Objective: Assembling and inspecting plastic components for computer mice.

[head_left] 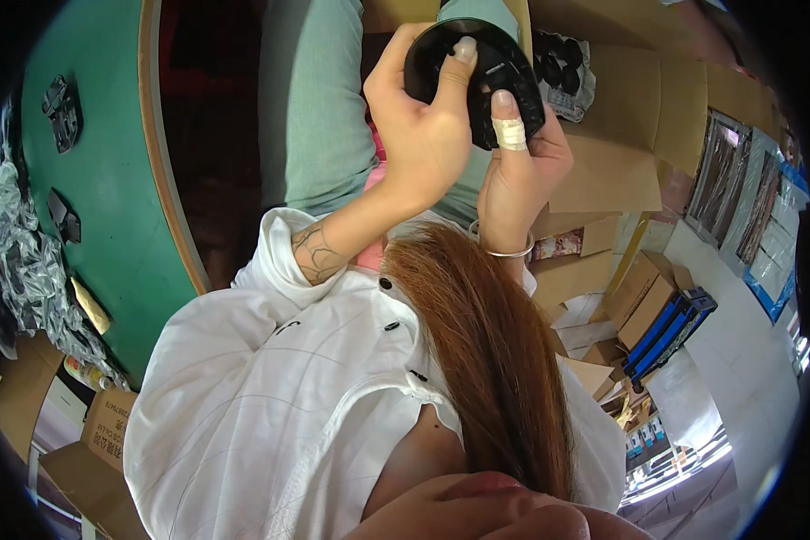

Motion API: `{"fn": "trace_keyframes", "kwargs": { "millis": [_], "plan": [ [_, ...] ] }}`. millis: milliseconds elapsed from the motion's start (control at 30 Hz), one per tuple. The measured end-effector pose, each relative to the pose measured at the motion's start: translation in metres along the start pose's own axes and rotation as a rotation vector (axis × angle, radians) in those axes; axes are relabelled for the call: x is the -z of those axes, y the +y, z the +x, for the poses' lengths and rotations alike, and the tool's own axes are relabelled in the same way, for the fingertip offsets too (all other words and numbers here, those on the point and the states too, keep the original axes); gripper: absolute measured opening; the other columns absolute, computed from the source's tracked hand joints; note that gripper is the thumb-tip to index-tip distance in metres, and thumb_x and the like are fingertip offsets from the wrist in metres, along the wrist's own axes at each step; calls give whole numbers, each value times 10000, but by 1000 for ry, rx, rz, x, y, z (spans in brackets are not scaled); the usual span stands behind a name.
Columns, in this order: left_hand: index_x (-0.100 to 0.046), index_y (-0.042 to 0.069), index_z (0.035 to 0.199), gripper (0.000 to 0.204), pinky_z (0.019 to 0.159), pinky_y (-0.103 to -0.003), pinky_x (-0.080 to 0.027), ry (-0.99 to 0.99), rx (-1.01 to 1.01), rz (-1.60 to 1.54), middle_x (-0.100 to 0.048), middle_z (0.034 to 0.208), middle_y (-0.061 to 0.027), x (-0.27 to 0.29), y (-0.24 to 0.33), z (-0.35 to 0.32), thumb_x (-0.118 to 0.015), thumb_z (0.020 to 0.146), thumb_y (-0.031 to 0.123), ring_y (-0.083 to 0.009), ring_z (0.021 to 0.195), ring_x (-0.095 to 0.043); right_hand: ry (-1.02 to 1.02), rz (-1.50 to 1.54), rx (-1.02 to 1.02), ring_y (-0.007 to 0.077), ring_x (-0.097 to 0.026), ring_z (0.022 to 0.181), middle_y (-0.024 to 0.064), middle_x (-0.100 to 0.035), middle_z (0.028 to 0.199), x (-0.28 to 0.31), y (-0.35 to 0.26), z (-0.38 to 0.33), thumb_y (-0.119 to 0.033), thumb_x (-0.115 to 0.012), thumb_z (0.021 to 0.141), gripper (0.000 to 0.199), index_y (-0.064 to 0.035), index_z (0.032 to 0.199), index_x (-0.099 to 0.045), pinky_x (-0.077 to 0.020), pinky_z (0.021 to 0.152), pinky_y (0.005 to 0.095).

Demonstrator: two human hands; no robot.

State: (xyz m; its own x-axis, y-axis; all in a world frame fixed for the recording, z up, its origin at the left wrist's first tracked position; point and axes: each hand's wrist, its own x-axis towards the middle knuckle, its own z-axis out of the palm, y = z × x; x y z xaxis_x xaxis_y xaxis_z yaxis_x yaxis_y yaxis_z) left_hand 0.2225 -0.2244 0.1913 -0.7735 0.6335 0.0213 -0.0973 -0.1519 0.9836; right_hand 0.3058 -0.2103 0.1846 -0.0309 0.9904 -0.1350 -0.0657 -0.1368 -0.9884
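Both hands hold a black, rounded plastic part (497, 52) above my lap, its ribbed, hollow side turned up. My left hand (426, 135) wraps the left edge, with the thumb pressed on the inner side. On the lower right edge, my right hand (516, 180) grips with its thumb over the inside and fingers behind. A white bandage (510, 134) circles the right thumb. The fingers under the part are mostly hidden. Just to the right, a plastic bag of black parts (567, 79) lies in an open cardboard box (610, 99).
On my left stands a green-topped table (126, 225) with a wooden edge. Small black plastic parts (61, 115) and a heap of clear plastic bags (27, 243) lie on it. Cardboard boxes (108, 432) stand at lower left, and blue-and-black packages (668, 333) at right.
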Motion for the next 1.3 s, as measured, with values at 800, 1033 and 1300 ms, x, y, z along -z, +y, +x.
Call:
{"fn": "trace_keyframes", "kwargs": {
  "millis": [800,1033,1300],
  "plan": [
    [-636,-4,1032,290,678,-261,-478,-431,77,258,-658,790,-105,-16,-7,10,-672,745,-2,-175,696,-567,-206,134,-187,133,-583,903,147,-651,1056,61,0,30,-152,-669,884,350,66,1148,-597,-477,817,238],
    [-641,51,988,315,694,-293,-480,-1062,-281,462,-629,796,-100,-58,-25,29,-691,678,23,-238,729,-568,-510,833,-430,197,-580,1074,175,-612,1201,121,18,43,-382,-497,985,487,26,1243,-566,-464,957,313],
    [-640,47,951,235,732,-289,-483,-1279,-1098,458,-614,967,-56,-115,-78,-4,-666,717,51,-208,823,-577,-223,528,-597,225,-545,1156,144,-542,1320,187,65,74,-382,-458,989,491,-11,1308,-502,-456,983,333]
  ]
}}
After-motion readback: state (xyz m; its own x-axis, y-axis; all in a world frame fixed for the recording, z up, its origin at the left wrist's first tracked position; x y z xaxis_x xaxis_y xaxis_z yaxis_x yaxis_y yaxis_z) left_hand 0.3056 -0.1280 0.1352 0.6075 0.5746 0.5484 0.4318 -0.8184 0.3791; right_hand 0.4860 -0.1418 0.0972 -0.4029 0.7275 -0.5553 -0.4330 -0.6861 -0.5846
